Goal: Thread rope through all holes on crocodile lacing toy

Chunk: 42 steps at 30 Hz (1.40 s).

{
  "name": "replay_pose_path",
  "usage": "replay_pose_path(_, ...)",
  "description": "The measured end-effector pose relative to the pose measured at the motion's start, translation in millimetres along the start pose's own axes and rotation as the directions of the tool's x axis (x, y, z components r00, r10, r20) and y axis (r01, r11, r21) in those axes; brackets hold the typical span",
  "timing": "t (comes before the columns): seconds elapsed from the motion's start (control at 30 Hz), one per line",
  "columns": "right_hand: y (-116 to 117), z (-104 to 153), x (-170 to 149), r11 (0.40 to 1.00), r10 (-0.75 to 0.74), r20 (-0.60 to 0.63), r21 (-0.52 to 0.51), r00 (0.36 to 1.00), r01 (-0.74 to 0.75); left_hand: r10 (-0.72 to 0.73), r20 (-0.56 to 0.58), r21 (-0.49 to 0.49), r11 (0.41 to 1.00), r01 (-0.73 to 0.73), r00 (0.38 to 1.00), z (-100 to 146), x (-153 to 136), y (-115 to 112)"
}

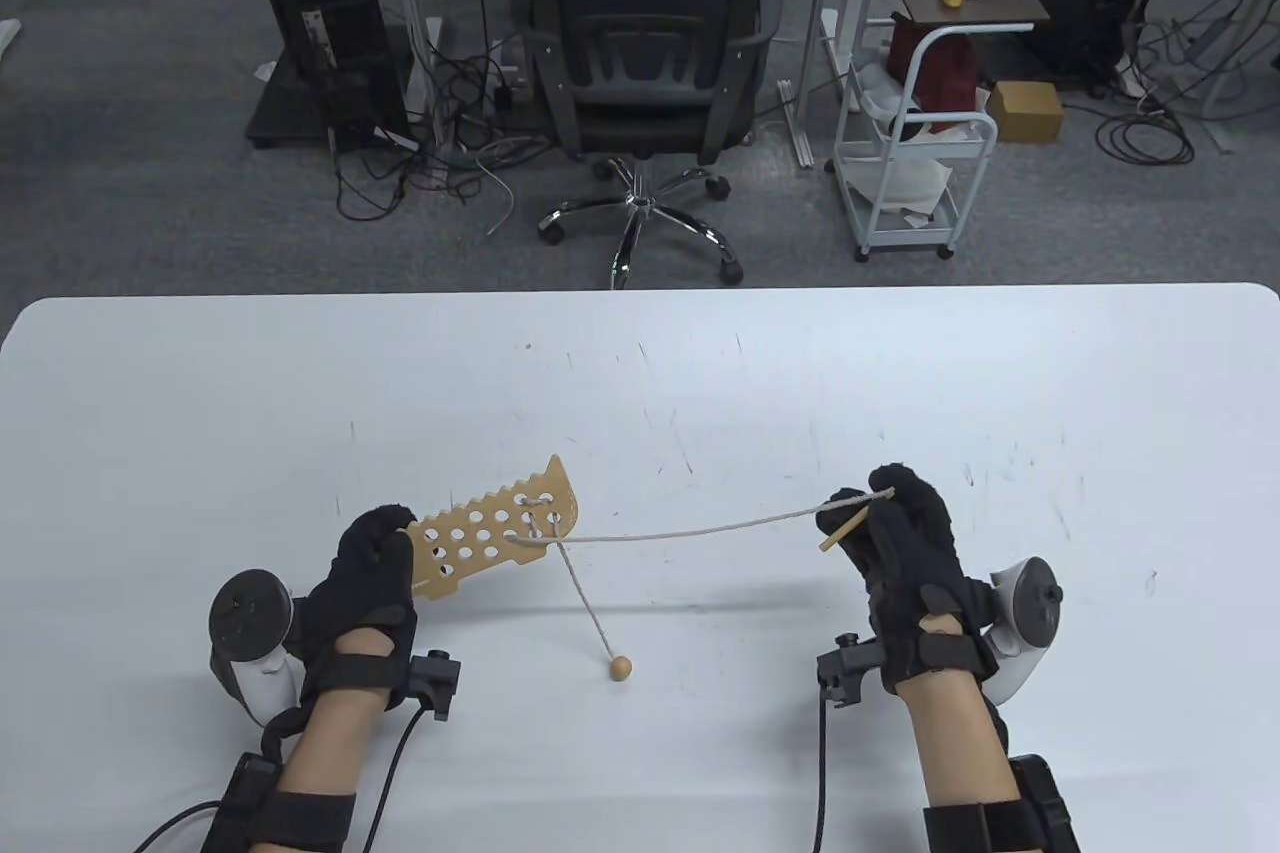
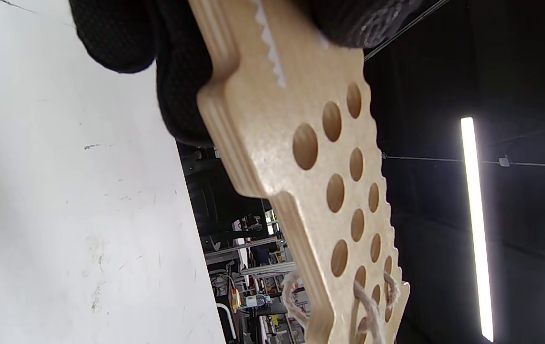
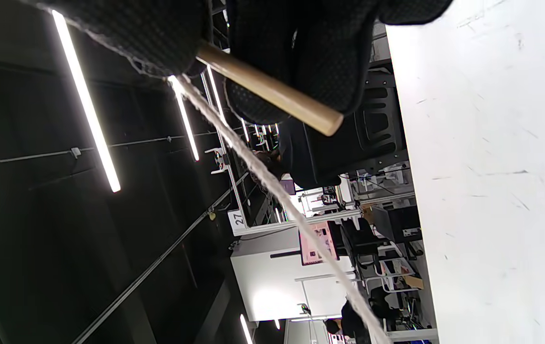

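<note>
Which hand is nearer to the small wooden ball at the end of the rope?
Left. The wooden ball lies on the table; the left hand is up-left of it, while the right hand is farther off on the other side.

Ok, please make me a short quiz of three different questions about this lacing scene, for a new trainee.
1. True or false: the left hand holds the crocodile board lifted off the table.
2. What do the right hand's fingers pinch? A) wooden needle B) bead C) nothing
3. Fill in: the rope passes through holes near the board's ____ end.

Key: 1 true; 2 A; 3 far (away from the left hand)
</note>
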State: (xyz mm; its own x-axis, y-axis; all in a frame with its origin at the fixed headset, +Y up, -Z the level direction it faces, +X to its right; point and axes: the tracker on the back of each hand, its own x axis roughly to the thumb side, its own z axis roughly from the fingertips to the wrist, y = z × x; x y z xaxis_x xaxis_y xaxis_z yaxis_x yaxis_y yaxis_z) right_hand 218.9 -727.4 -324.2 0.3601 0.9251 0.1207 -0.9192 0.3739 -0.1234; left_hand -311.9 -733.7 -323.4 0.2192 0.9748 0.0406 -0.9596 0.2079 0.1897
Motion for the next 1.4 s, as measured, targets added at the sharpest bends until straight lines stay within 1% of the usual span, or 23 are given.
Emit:
replay_pose_path(0.33, -20, -2, 6, 0.995, -0.040, 0.016, -0.087, 0.999, 0.041, 0.014, -0.031, 0.050, 0.999, -0.013, 0.999, -3, -7, 9)
replay_pose_path(0.53, -31, -2, 12, 0.988, -0.053, 0.044, -0.141, 0.998, 0.058, 0.023, -0.045, 0.061, 0.998, -0.020, 0.999, -4, -8, 11)
replay_pose_path(0.73, -31, 0, 15, 0.985, -0.021, 0.070, -0.168, 0.997, 0.033, 0.028, -0.044, 0.059, 0.998, -0.025, 0.999, -4, -9, 11)
replay_pose_path(0.93, -21, 1, 18, 0.989, 0.068, 0.097, -0.138, 0.993, -0.054, 0.019, -0.030, 0.017, 1.000, -0.019, 0.999, -2, -6, 1)
replay_pose_path(1.0, -15, 2, 17, 0.989, 0.105, 0.095, -0.114, 0.990, -0.094, 0.011, -0.022, -0.006, 1.000, -0.011, 1.000, 0, -4, -4)
replay_pose_path(1.13, -4, 4, 15, 0.991, 0.123, 0.086, -0.067, 0.989, -0.118, -0.001, -0.012, -0.043, 0.999, 0.001, 1.000, 2, -2, -11)
replay_pose_path(1.27, 9, 6, 14, 0.982, 0.189, 0.097, -0.016, 0.977, -0.188, -0.013, -0.005, -0.072, 0.997, 0.013, 1.000, 4, 0, -16)
replay_pose_path(1.3, 15, 7, 14, 0.976, 0.215, 0.105, 0.012, 0.971, -0.218, -0.017, -0.009, -0.079, 0.997, 0.016, 1.000, 5, 1, -18)
replay_pose_path(1.4, 25, 10, 11, 0.968, 0.240, 0.116, 0.050, 0.964, -0.247, -0.040, -0.028, -0.108, 0.994, 0.037, 0.999, 7, 2, -21)
